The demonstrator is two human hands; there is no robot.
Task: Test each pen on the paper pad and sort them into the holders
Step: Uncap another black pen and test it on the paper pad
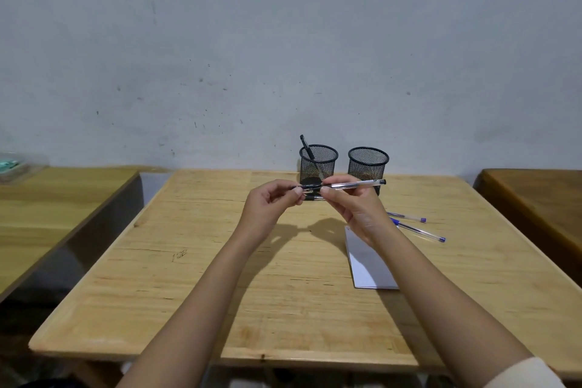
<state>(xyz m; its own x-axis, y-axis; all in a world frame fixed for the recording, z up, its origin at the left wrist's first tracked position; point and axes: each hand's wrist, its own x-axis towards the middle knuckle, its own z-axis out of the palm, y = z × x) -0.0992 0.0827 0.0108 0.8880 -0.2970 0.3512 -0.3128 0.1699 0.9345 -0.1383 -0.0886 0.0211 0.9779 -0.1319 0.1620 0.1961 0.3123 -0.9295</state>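
Observation:
I hold a clear-barrelled black pen (356, 184) level above the table, in front of the holders. My left hand (271, 201) pinches its black cap end, and my right hand (352, 201) grips the barrel. Another black pen (313, 197) lies on the table just beneath, mostly hidden by my fingers. Two black mesh holders stand at the back: the left holder (318, 162) has one black pen (306, 146) leaning in it, the right holder (368, 164) looks empty. The white paper pad (370, 264) lies under my right forearm. Two blue pens (409, 217) (423, 232) rest beside it.
The light wooden table (220, 261) ends at a grey wall behind the holders. A second table (47, 198) stands to the left across a gap, with a clear container (15, 165) at its far end. A darker wooden table (535, 198) stands to the right.

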